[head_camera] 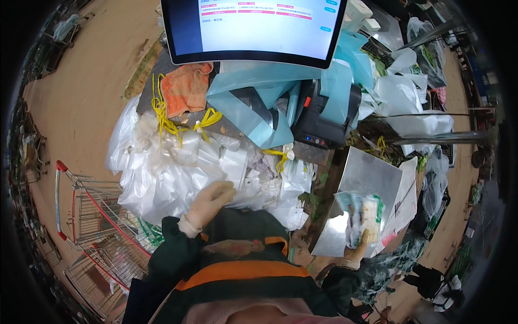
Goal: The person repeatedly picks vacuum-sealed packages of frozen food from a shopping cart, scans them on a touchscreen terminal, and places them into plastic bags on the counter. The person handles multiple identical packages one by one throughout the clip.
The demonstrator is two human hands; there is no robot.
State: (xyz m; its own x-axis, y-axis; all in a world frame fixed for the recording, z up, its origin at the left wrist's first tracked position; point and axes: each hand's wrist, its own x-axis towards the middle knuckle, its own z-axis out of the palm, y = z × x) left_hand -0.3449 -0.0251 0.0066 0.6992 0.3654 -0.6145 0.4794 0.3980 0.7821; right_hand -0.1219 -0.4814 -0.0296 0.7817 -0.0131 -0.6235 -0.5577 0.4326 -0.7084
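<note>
My left hand (pixel 211 204), in a pale thin glove, is held over the near edge of a heap of clear plastic bags (pixel 174 178); nothing shows in it, and its fingers look bent together. At the right, my right hand (pixel 357 250) touches the near end of a clear plastic pack with pale contents and green print (pixel 370 218). The pack lies on or just above a flat metal plate (pixel 352 174); which, I cannot tell. My right fingers are partly hidden by the pack.
A lit screen (pixel 263 30) stands ahead. Before it are a black label printer (pixel 327 117), blue plastic film (pixel 243 117), an orange cloth (pixel 186 89) and yellow ties (pixel 162 113). A wire shopping cart (pixel 97 214) stands at left; filled plastic bags (pixel 398 95) lie at right.
</note>
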